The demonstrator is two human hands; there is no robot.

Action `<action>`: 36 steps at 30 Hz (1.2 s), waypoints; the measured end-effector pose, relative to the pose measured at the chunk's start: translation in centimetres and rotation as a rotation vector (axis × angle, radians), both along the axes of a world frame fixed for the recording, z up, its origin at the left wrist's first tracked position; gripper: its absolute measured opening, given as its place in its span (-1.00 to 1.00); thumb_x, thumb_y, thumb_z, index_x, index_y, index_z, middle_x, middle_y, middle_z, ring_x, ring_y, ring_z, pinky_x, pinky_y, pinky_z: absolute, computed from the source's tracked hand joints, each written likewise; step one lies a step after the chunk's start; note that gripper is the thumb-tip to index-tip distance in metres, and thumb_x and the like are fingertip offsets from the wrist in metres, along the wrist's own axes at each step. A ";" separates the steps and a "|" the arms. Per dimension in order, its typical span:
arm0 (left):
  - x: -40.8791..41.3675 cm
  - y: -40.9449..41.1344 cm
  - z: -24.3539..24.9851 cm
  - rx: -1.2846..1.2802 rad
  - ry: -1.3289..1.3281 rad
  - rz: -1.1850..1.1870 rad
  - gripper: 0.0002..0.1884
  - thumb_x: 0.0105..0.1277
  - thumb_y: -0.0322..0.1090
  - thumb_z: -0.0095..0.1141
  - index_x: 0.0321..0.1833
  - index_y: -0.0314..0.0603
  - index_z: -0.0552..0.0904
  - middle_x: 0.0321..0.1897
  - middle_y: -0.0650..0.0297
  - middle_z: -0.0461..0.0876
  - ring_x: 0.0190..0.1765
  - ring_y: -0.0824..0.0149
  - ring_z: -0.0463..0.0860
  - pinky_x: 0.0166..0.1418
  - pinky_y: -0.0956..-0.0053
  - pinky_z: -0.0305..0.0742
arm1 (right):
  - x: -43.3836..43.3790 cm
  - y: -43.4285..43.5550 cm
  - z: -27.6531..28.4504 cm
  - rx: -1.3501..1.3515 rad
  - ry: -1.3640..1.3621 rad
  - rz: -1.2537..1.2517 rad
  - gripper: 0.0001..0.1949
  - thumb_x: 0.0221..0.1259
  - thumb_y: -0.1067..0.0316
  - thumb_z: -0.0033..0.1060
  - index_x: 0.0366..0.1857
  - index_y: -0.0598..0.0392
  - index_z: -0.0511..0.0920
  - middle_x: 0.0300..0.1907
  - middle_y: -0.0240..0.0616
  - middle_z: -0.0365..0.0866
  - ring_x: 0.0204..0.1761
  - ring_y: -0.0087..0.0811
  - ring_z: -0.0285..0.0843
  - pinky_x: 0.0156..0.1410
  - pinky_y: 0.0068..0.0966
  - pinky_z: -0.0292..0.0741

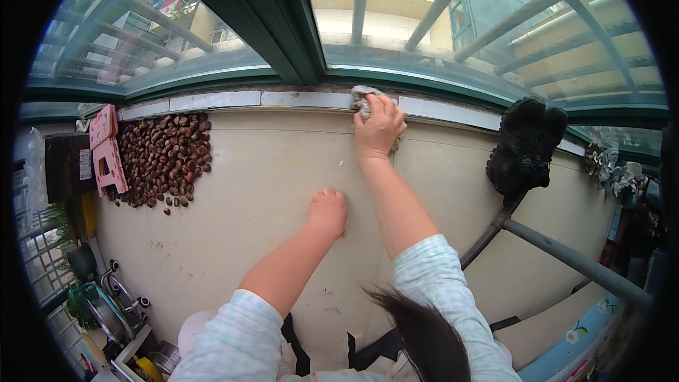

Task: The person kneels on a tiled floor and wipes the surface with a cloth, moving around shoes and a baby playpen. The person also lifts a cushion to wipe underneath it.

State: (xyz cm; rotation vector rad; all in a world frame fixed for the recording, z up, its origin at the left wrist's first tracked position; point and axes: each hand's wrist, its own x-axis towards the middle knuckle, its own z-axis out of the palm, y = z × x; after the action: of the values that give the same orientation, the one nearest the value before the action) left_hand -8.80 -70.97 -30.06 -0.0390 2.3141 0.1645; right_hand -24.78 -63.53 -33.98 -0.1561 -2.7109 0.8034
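A crumpled grey cloth (363,98) is pressed under the fingers of my right hand (380,123), on the white tiled ledge (297,99) below the window. Part of the cloth shows past the wrist, and the rest is hidden by my hand. My left hand (328,211) is curled into a fist over the beige tile floor (265,180), nearer my body. Nothing shows in it; whether it touches the floor I cannot tell.
Many brown chestnuts (164,164) lie spread at the left, against a pink folding stool (107,151). A pair of black shoes (525,143) rests at the right by a grey metal pole (573,260). Green-framed windows (297,21) with outside bars rise ahead. Dark hair (424,329) hangs into view.
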 end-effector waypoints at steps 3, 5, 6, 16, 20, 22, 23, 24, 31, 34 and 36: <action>0.1 0.1 0.1 -0.029 0.008 -0.003 -0.21 -0.26 -0.18 0.68 0.09 -0.17 0.51 0.07 0.13 0.51 0.17 0.08 0.53 0.08 0.19 0.64 | 0.3 -3.0 0.6 0.001 -0.013 0.145 -0.54 -0.15 0.33 0.50 -0.04 -0.27 0.64 0.10 -0.54 0.50 0.21 -0.26 0.33 0.28 -0.16 0.23; 0.0 0.2 0.0 -0.030 -0.015 0.012 -0.18 -0.26 -0.15 0.68 0.10 -0.22 0.50 0.11 0.08 0.50 0.20 0.03 0.52 0.15 0.19 0.62 | -0.3 -1.3 1.5 0.038 -0.025 0.281 -0.54 -0.17 0.35 0.50 -0.06 -0.27 0.63 0.10 -0.55 0.50 0.20 -0.28 0.34 0.25 -0.16 0.23; 0.0 0.2 0.0 -0.032 -0.014 0.021 -0.17 -0.26 -0.14 0.68 0.11 -0.24 0.49 0.13 0.05 0.50 0.21 0.00 0.52 0.18 0.19 0.60 | -0.8 0.0 2.1 0.056 -0.027 0.381 -0.55 -0.16 0.35 0.50 -0.07 -0.28 0.63 0.09 -0.55 0.51 0.19 -0.28 0.34 0.24 -0.15 0.23; 3.0 1.1 -5.6 0.111 0.275 0.165 -0.44 0.18 -0.19 0.30 0.24 -0.16 0.49 0.15 0.11 0.50 0.16 0.05 0.51 0.15 0.16 0.52 | 1.8 -15.4 4.4 0.003 0.144 0.694 -0.59 0.04 0.42 0.27 0.00 -0.35 0.65 0.16 -0.58 0.46 0.20 -0.22 0.30 0.23 -0.12 0.24; 4.5 1.1 -7.2 0.465 0.631 0.309 -0.55 0.29 -0.25 0.16 0.24 -0.13 0.51 0.11 0.14 0.53 0.12 0.07 0.52 0.11 0.16 0.52 | 0.4 -20.4 3.8 0.221 0.012 0.725 -0.66 0.16 0.39 0.16 -0.03 -0.39 0.66 0.17 -0.59 0.45 0.22 -0.22 0.28 0.23 -0.12 0.24; 4.3 1.0 -6.7 0.404 0.596 0.307 -0.60 0.34 -0.29 0.10 0.24 -0.11 0.53 0.08 0.15 0.54 0.10 0.08 0.52 0.09 0.16 0.52 | -0.5 -17.4 3.0 0.238 0.029 0.713 -0.66 0.13 0.39 0.18 -0.04 -0.38 0.67 0.19 -0.61 0.45 0.22 -0.23 0.29 0.23 -0.12 0.23; 3.9 0.9 -6.3 0.264 0.485 0.279 -0.62 0.36 -0.30 0.06 0.24 -0.10 0.53 0.07 0.15 0.55 0.09 0.09 0.52 0.08 0.16 0.52 | -0.7 -14.5 2.4 0.278 -0.043 0.712 -0.66 0.12 0.39 0.19 -0.05 -0.37 0.67 0.19 -0.62 0.45 0.22 -0.23 0.30 0.22 -0.13 0.22; 3.4 1.0 -5.7 0.007 0.298 0.160 -0.73 0.33 -0.29 0.09 0.07 -0.05 0.61 -0.01 0.18 0.55 0.07 0.11 0.53 0.03 0.18 0.53 | -0.8 -11.4 1.8 0.294 0.010 0.662 -0.65 0.10 0.41 0.20 -0.06 -0.38 0.68 0.19 -0.64 0.46 0.21 -0.24 0.31 0.22 -0.13 0.22; 1.0 0.3 -2.0 0.011 0.061 0.116 -0.23 -0.28 -0.23 0.69 0.05 -0.14 0.52 0.06 0.14 0.50 0.18 0.08 0.52 0.09 0.14 0.59 | -1.3 10.8 3.5 0.467 -0.080 0.375 -0.57 0.00 0.50 0.22 -0.05 -0.36 0.70 0.20 -0.67 0.48 0.21 -0.25 0.32 0.22 -0.13 0.21; 0.8 0.4 -2.0 0.005 0.067 0.103 -0.21 -0.29 -0.20 0.70 0.06 -0.16 0.52 0.08 0.12 0.50 0.17 0.08 0.53 0.09 0.13 0.60 | -1.4 11.5 6.9 0.316 -0.118 0.271 -0.54 -0.01 0.53 0.21 -0.04 -0.34 0.69 0.20 -0.65 0.47 0.21 -0.21 0.30 0.23 -0.11 0.21; 0.9 0.5 -2.0 -0.018 0.045 0.107 -0.21 -0.29 -0.19 0.70 0.06 -0.17 0.52 0.09 0.12 0.50 0.18 0.07 0.52 0.11 0.13 0.60 | -1.5 8.9 7.8 0.145 -0.068 0.240 -0.52 0.00 0.57 0.16 -0.02 -0.33 0.69 0.20 -0.62 0.48 0.20 -0.17 0.31 0.25 -0.11 0.22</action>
State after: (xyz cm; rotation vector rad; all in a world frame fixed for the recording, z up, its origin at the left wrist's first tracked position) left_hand -7.94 -70.46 -32.05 -0.1698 2.3597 0.2005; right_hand -26.31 -54.65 -26.19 0.1813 -2.8764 0.6700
